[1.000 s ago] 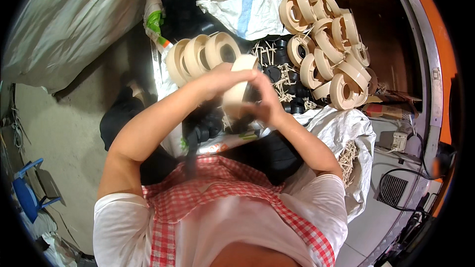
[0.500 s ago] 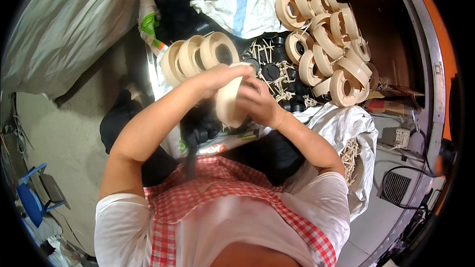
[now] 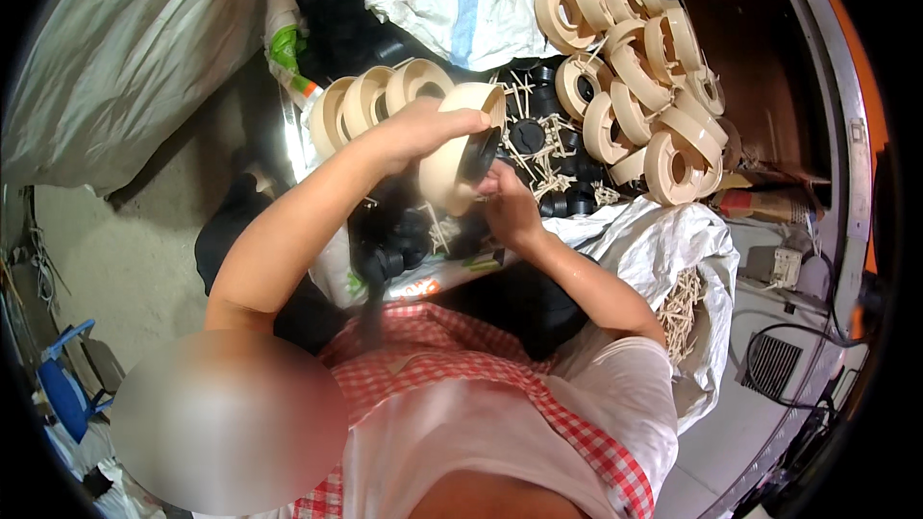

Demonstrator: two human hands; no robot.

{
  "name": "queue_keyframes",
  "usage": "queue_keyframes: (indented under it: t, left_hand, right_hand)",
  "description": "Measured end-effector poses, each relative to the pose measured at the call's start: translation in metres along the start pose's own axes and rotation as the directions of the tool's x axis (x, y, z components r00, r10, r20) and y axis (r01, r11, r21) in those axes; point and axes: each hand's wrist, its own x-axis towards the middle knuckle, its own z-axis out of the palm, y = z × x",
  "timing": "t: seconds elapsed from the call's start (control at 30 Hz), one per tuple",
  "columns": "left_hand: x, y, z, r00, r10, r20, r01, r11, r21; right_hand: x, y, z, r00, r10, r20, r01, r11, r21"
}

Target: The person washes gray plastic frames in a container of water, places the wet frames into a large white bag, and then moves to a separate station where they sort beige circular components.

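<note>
My left hand (image 3: 423, 133) is wrapped round a beige plastic ring-shaped housing (image 3: 447, 168), with the thumb over its upper rim. A black round part (image 3: 479, 154) shows inside the ring's right-facing side. Close to that side's lower edge is my right hand (image 3: 512, 210), its fingers curled and pinched together; whatever lies between them is too small to make out. Behind my left wrist, several more beige rings (image 3: 367, 101) stand in a row. Beneath the hands, black round parts (image 3: 527, 136) lie among loose small cream-coloured plastic pegs (image 3: 543, 178).
Many beige rings (image 3: 673, 168) are heaped at the right, beside a cardboard box (image 3: 750, 67). A white sack (image 3: 716, 240) near my right elbow holds cream pegs (image 3: 681, 312). Large white sacks (image 3: 125, 48) stand at the left. A dark cable (image 3: 748, 356) loops at the right.
The ring has turned so its inner side with the black part now shows more. My right hand has drawn down slightly from across the ring to its lower edge.
</note>
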Motion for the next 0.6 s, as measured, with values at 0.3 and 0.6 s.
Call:
queue_keyframes:
  t: [0.3, 0.6]
  left_hand:
    - [-0.007, -0.002, 0.022, 0.991, 0.13, 0.035, -0.134, 0.933, 0.334]
    - [-0.007, -0.008, 0.022, 0.996, 0.082, 0.035, -0.088, 0.967, 0.239]
  right_hand:
    - [0.029, -0.017, -0.029, 0.988, -0.123, 0.089, 0.036, 0.759, 0.65]
    - [0.025, -0.004, -0.027, 0.962, -0.061, 0.266, -0.147, 0.705, 0.693]
